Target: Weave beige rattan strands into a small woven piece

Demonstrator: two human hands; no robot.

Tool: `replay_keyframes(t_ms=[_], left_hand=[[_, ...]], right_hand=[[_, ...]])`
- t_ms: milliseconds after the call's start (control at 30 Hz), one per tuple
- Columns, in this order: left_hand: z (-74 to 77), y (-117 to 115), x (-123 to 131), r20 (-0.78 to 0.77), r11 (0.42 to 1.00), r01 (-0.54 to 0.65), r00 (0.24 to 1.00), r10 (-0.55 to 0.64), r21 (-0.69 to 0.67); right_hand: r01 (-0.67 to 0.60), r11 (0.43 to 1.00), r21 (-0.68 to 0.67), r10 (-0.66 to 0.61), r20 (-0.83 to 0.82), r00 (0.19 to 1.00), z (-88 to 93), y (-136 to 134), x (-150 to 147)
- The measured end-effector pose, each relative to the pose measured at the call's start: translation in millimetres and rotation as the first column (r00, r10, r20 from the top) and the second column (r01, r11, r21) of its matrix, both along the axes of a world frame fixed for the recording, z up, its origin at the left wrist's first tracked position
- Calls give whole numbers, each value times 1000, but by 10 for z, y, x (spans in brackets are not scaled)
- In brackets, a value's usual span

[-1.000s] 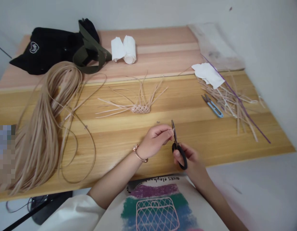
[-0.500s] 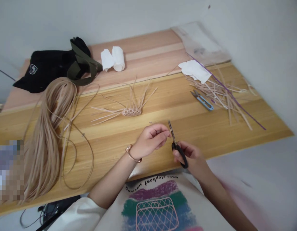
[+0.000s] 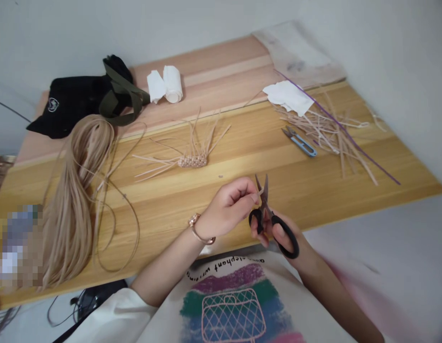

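My right hand (image 3: 278, 233) grips a pair of black-handled scissors (image 3: 265, 209), whose blades stand apart and point away from me. My left hand (image 3: 235, 205) is closed in a pinch, and the tip of a small tan strip (image 3: 261, 192) pokes out between thumb and finger, close to the blades. Most of that strip is hidden in the fingers. Beyond the hands lies a small woven piece (image 3: 192, 161) of tan strands, with loose ends fanning out to the left and back.
Left on the wooden table (image 3: 163, 209) lies a big tan cord bundle (image 3: 72, 205), with a black bag (image 3: 81, 102) behind. White rolls (image 3: 173, 85) stand at the back. To the right are blue thread snips (image 3: 302, 143), cut strips (image 3: 344, 138), a purple strip (image 3: 360, 146) and white paper (image 3: 288, 96).
The scissors have opened, their blades and handle loops spreading apart. My left hand has shifted slightly right, with the strip tip beside the blades. The camera view has tilted a little.
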State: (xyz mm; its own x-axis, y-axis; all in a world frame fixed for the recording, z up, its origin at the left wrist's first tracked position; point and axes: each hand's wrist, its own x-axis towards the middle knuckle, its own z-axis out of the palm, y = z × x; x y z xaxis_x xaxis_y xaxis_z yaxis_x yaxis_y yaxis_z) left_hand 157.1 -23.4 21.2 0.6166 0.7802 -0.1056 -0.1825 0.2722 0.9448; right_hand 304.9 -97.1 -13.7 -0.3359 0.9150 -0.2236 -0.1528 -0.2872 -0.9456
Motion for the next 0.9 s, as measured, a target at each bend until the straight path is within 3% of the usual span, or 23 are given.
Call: replay_keyframes(t_ms=[267, 467, 600, 900], left_hand=[[-17, -31, 11, -50, 998, -54, 997, 56, 45], [-30, -59, 42, -20, 990, -134, 991, 133, -39], [-38, -73, 79, -53, 980, -197, 979, 197, 21], [-15, -126, 104, -55, 981, -193, 979, 195, 37]], right_hand=[[10, 999, 38, -11, 4, 1000, 20, -30, 7], [-16, 998, 54, 13, 68, 998, 44, -30, 28], [-28, 998, 51, 24, 68, 997, 80, -41, 13], [-65, 996, 60, 64, 22, 998, 133, -55, -7]])
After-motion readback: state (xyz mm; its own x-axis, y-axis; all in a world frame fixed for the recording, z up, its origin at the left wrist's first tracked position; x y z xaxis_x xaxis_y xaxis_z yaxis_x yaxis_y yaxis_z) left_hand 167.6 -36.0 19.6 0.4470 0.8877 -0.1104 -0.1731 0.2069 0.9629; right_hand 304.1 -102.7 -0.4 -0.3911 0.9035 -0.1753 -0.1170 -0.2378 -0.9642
